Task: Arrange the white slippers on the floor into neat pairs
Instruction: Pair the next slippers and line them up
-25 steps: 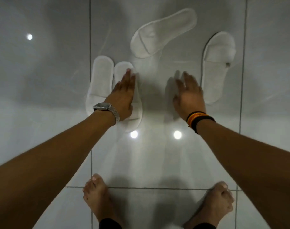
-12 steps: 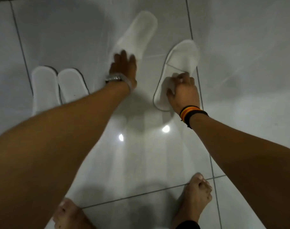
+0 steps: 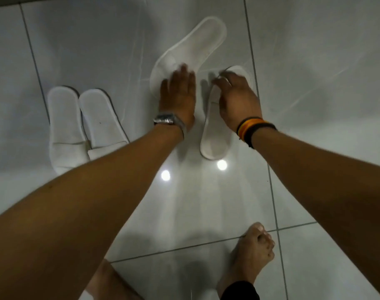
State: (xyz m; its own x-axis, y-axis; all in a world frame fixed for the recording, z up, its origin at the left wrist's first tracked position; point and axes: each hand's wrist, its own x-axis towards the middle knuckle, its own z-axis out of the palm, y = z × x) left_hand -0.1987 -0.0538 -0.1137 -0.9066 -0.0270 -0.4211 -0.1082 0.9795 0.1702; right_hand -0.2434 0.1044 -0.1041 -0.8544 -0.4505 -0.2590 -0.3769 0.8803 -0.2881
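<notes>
Two white slippers lie side by side as a pair on the left of the tiled floor. A third white slipper lies tilted, heel pointing up and right. My left hand, with a wristwatch, rests flat on its toe end, fingers blurred. A fourth white slipper lies nearly upright just right of that hand. My right hand, with a striped wristband, grips its upper part and hides the toe end.
The floor is glossy grey tile with dark grout lines and two bright light reflections. My bare feet stand at the bottom of the view, close to the slippers.
Both hands left the paired slippers and reached the two loose ones. Since half a second ago my right hand has drawn its slipper closer to the left hand and turned it straighter.
</notes>
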